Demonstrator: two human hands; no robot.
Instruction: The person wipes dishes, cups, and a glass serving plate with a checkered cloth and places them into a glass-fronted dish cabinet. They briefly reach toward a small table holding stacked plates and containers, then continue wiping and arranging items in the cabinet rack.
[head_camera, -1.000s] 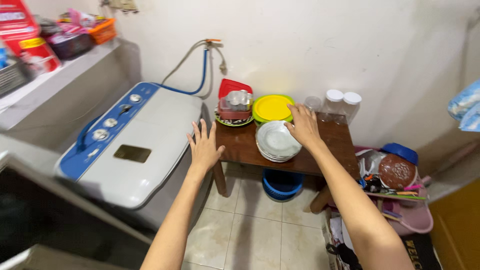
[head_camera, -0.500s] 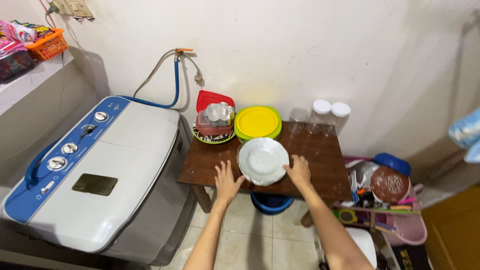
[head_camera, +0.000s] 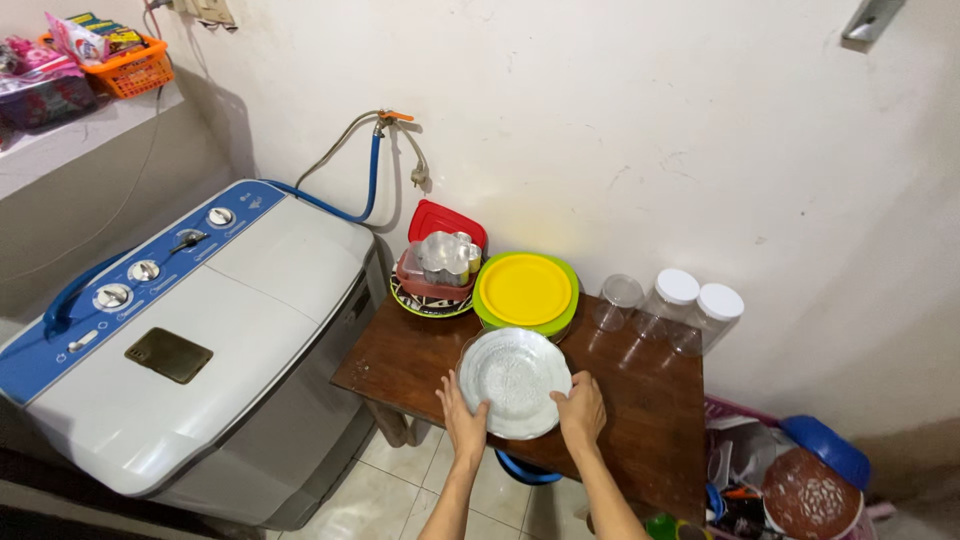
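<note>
1. A small dark wooden table (head_camera: 640, 420) stands against a white wall, with a washing machine (head_camera: 190, 340) beside it on a tiled floor.
2. A round, patterned glass plate (head_camera: 514, 382) sits near the table's front edge, its face tilted up; being round, it has no long axis.
3. The left hand (head_camera: 462, 418) and right hand (head_camera: 581, 408) grip opposite edges of the rim.

We see two bare forearms, with no sleeves, cuffs or gloves showing on them. Our left hand (head_camera: 464, 418) and right hand (head_camera: 580, 410) carry no rings, no watch and no bands at the wrists. Fingernails are short and plain, unpainted.
</note>
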